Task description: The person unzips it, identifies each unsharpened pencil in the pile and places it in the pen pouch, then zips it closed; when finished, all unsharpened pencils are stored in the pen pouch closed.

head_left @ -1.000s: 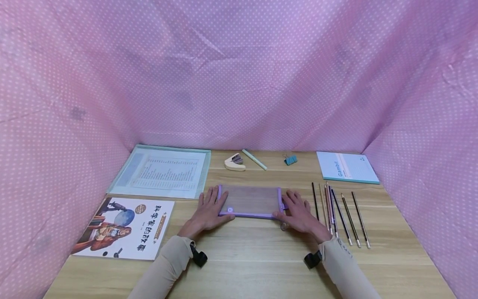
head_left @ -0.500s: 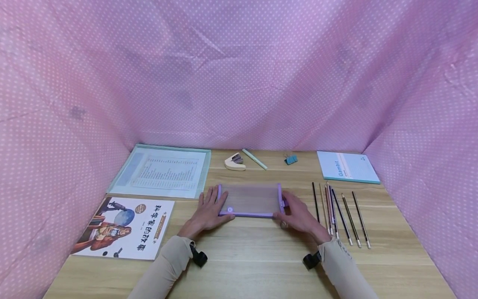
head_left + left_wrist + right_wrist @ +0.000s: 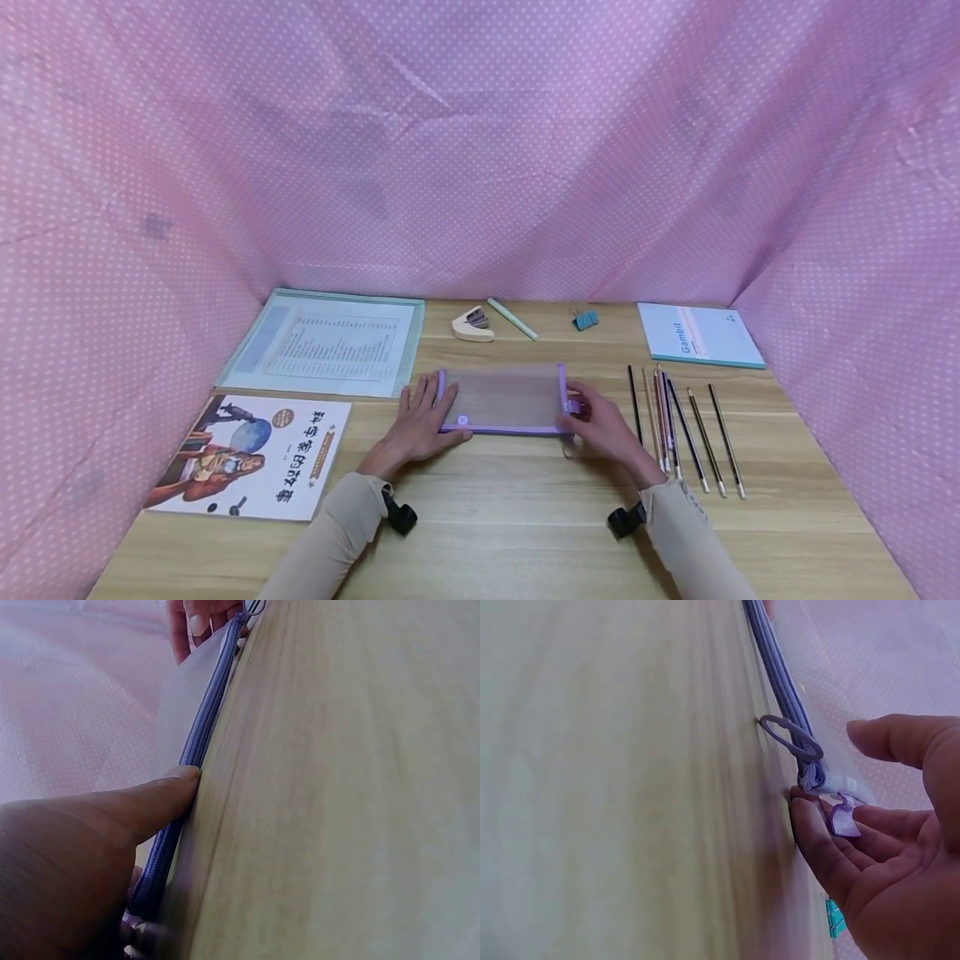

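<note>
A see-through zip pencil pouch (image 3: 506,398) with purple edging lies lengthwise in front of me. My left hand (image 3: 420,427) rests flat at its left end, fingers spread, the thumb laid on the purple zip (image 3: 196,735). At the opposite end is my right hand (image 3: 602,425), its fingers bent loosely beneath the corner by the small purple ribbon tab (image 3: 845,817). In the right wrist view, that hand's thumb (image 3: 889,739) stands apart from the pouch. A round zip-pull ring (image 3: 789,738) hangs off the near right corner.
Several pencils (image 3: 697,437) lie right of the right hand. Behind are a sharpener (image 3: 472,325), a pale green pen (image 3: 512,319), a teal binder clip (image 3: 585,320) and a blue notebook (image 3: 697,335). A document folder (image 3: 330,343) and picture book (image 3: 251,458) lie left.
My right hand's fingers have drawn in from lying spread over the pouch's right end, and its thumb has shifted slightly right. That end sits a little higher. The left hand stays put.
</note>
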Demonstrator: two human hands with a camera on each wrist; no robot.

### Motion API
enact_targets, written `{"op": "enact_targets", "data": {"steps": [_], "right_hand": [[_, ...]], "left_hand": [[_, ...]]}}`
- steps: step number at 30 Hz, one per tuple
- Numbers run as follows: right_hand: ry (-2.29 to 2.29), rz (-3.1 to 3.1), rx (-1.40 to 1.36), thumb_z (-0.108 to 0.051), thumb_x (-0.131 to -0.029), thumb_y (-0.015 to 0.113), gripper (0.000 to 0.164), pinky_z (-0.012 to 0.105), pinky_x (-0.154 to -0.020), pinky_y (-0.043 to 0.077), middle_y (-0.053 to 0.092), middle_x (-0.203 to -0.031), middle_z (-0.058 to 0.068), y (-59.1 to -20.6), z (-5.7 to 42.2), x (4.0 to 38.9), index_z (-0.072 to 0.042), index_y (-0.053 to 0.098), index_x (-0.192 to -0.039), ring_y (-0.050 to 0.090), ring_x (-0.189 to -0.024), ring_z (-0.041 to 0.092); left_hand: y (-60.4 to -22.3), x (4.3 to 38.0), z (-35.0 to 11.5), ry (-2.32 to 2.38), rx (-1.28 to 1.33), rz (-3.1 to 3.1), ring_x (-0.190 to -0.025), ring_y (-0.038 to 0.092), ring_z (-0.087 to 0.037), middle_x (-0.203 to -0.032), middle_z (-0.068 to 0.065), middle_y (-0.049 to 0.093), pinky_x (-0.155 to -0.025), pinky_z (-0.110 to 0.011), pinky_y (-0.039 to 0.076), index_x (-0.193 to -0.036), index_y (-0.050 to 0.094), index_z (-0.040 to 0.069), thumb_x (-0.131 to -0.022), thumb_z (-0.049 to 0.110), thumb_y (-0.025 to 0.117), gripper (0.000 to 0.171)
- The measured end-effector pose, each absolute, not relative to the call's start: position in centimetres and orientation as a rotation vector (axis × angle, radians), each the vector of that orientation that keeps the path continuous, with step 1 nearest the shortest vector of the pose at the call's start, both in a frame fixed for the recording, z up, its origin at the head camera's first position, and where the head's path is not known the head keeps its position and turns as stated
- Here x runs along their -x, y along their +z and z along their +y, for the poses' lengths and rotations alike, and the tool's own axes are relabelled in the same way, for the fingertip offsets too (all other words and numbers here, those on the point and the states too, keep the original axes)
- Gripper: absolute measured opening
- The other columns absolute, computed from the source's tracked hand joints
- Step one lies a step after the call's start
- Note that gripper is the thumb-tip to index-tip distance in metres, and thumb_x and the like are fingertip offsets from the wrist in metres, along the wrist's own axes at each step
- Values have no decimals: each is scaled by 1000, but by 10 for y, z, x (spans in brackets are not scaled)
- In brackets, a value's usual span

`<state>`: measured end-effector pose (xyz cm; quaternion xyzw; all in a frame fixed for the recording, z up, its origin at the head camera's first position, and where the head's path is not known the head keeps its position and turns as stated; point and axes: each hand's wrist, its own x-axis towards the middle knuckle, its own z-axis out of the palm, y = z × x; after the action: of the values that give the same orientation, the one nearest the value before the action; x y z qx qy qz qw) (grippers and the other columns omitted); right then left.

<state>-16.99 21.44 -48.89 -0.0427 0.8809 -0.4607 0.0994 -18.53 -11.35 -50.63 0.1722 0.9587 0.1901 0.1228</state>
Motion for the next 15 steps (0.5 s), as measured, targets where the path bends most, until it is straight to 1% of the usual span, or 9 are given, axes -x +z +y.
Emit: {"op": "enact_targets", "data": {"steps": [5, 15], "right_hand": [[-1407, 2580, 88, -16, -93, 67, 64, 47, -101, 53, 59, -137, 24, -490, 216, 171, -7, 40, -149, 62, -121, 36], [-1486, 2491, 106, -8, -91, 67, 66, 36, -90, 58, 62, -126, 25, -496, 222, 175, -6, 39, -150, 66, -107, 26]], "left_hand": [[-507, 186, -114, 550, -505, 2798, -157, -3, -42, -168, -23, 0, -124, -65, -2, -159, 24, 13, -92, 61, 57, 89], [-506, 185, -114, 524, -493, 2795, -157, -5, -41, -169, -21, -2, -124, -64, -4, -160, 22, 14, -92, 61, 55, 89]]}}
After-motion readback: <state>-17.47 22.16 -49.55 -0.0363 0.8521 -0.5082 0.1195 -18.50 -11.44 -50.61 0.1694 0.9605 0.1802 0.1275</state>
